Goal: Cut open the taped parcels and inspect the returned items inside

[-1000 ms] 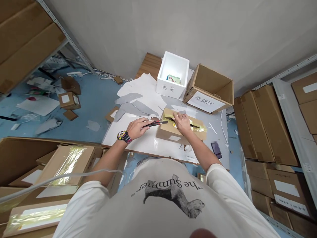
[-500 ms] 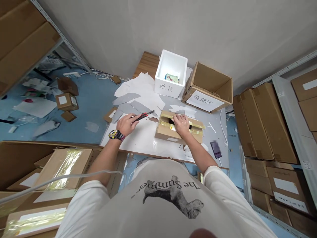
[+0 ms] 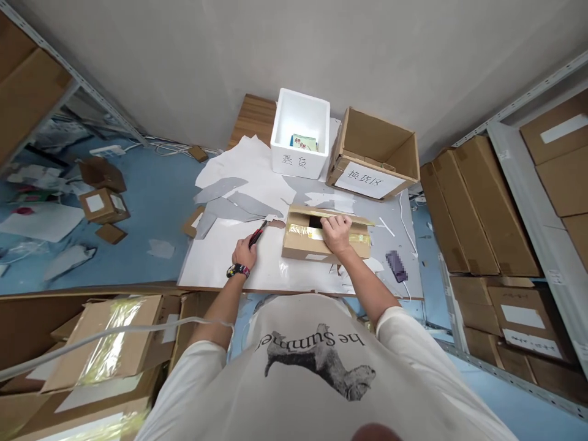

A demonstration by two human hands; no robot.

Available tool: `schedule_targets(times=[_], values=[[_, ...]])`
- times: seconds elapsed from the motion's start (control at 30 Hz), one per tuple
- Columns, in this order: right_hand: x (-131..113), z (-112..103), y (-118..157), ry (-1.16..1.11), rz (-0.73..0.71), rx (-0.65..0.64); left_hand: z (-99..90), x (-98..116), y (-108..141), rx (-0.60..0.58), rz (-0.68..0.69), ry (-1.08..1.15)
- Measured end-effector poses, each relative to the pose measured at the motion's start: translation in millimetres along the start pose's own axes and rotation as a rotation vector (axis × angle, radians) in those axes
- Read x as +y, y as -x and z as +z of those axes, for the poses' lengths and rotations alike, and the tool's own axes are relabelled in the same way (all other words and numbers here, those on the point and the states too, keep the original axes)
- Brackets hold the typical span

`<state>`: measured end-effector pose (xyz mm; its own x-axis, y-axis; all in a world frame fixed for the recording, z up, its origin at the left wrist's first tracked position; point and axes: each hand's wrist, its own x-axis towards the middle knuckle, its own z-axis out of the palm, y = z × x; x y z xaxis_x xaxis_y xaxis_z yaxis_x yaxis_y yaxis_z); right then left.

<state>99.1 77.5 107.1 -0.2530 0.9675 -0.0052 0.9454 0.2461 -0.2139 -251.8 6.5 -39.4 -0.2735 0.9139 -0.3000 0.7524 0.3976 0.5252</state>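
Note:
My left hand is closed round a red and black utility knife, low over the left part of the table, its tip pointing away from me. To its right, a small cardboard box with yellowish tape lies on the white-covered table. My right hand grips the edge of a top flap on this box, fingers curled over it. Beside those fingers a dark gap shows under the partly lifted flap; the contents cannot be made out.
Behind the box stand a white foam box holding a small colourful packet and an open cardboard carton with a handwritten label. Torn paper covers the table's left. A phone lies at right. Stacked boxes flank me.
My left hand has come down and nearer me, and the knife has turned to point more away from me. My right hand stays on the flap, which looks slightly more raised. The view has shifted.

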Motion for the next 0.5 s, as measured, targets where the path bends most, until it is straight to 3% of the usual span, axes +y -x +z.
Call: schedule_targets(times=[0.13,0.23,0.3,0.37,0.43,0.5], values=[[18.9,-11.4,37.3,-0.01,0.039,0.048,14.3,-16.0,0.4,-0.034,-0.037,0.008],[43.9,-16.7,65.5,-0.032,0.227,0.143,10.9,-9.6,-3.1,0.03,-0.027,0.006],[64.6,-17.4,75.7,-0.079,0.372,0.262,2.6,8.7,-8.5,0.098,-0.007,0.075],[84.9,-14.7,76.8,-0.168,0.484,0.342,-9.1,37.5,-15.2,0.075,0.018,0.261],[100.8,-7.9,71.3,-0.277,0.573,0.32,-21.7,71.8,-21.4,-0.085,0.062,0.461],[110.0,2.0,64.9,-0.367,0.623,0.238,-32.9,104.4,-25.3,-0.235,0.17,0.458]])
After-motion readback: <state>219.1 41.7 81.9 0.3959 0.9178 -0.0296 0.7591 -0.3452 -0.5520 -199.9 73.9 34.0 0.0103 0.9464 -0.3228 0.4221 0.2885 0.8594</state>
